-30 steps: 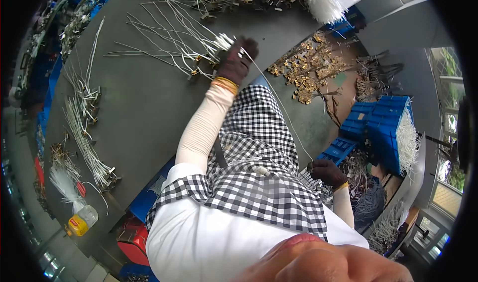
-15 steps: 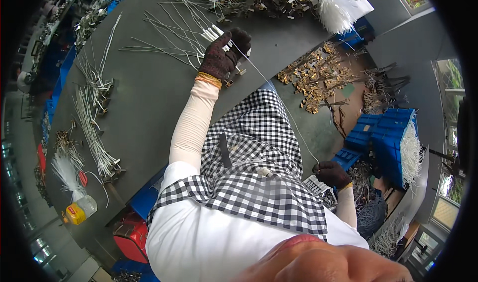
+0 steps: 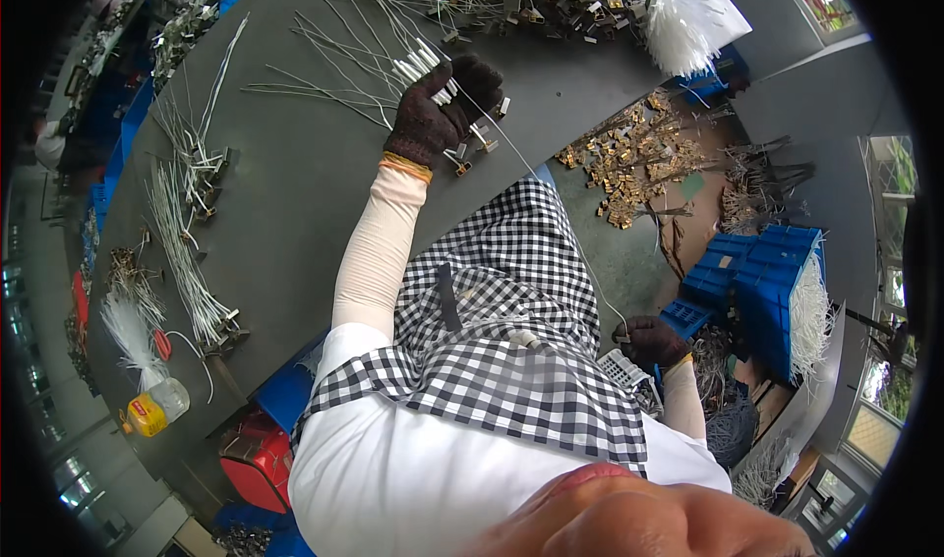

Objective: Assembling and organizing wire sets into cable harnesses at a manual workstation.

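Note:
My left hand, in a dark glove, is closed round a bundle of white wires with thick white sleeves above the grey table. Small metal connectors stick out below its fingers, and thin wire tails fan over the table top. One pale thin wire leads from that bundle, past the table edge, down to my right hand. The gloved right hand pinches the wire's end at my right side, beside a white plastic basket.
Wired parts and white ties are heaped at the table's far side. More wire bundles and a yellow-labelled bottle lie left. Brass-coloured parts and blue crates stand on the right.
The view has shifted slightly. My left hand has tilted a little, showing more connectors beneath it. My right hand stays at my side with the wire.

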The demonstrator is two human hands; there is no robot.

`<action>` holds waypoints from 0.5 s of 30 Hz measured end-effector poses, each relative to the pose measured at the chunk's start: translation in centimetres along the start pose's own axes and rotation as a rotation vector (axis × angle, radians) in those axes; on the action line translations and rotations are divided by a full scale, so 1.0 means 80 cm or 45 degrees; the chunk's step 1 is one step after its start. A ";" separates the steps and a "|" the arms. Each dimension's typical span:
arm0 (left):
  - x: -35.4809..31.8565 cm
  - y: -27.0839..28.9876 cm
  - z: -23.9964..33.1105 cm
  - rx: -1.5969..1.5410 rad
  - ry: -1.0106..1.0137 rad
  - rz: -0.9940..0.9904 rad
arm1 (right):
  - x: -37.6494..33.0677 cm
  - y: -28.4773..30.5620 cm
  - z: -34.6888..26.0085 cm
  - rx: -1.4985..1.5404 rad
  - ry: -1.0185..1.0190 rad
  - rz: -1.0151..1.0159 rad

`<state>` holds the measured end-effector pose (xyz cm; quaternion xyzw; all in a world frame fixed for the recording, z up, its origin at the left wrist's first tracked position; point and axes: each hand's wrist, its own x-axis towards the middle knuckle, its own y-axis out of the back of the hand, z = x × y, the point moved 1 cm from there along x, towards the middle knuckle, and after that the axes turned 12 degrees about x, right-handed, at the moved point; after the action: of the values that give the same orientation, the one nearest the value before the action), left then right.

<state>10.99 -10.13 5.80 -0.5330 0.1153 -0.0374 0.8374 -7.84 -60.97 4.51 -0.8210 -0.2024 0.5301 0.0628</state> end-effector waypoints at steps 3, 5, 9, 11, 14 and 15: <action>-0.001 -0.001 -0.004 -0.074 0.042 -0.040 | -0.005 -0.010 -0.003 0.066 0.015 -0.017; -0.005 -0.004 -0.008 0.084 0.000 -0.040 | -0.002 -0.010 -0.002 0.040 0.017 -0.046; -0.012 -0.020 -0.034 0.249 0.070 -0.230 | 0.008 -0.062 -0.037 0.108 0.128 -0.219; -0.032 -0.046 -0.058 0.657 0.190 -0.137 | 0.050 -0.074 -0.049 0.120 0.188 -0.305; -0.056 -0.038 -0.103 0.813 0.232 -0.126 | 0.118 -0.128 -0.087 0.284 0.362 -0.554; -0.067 -0.043 -0.113 0.884 0.233 -0.073 | 0.112 -0.168 -0.115 0.303 0.423 -0.506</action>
<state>3.86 -18.63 6.02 -0.2141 0.1553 -0.1454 0.9534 0.01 -44.11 5.15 -0.8276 -0.2828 0.3858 0.2939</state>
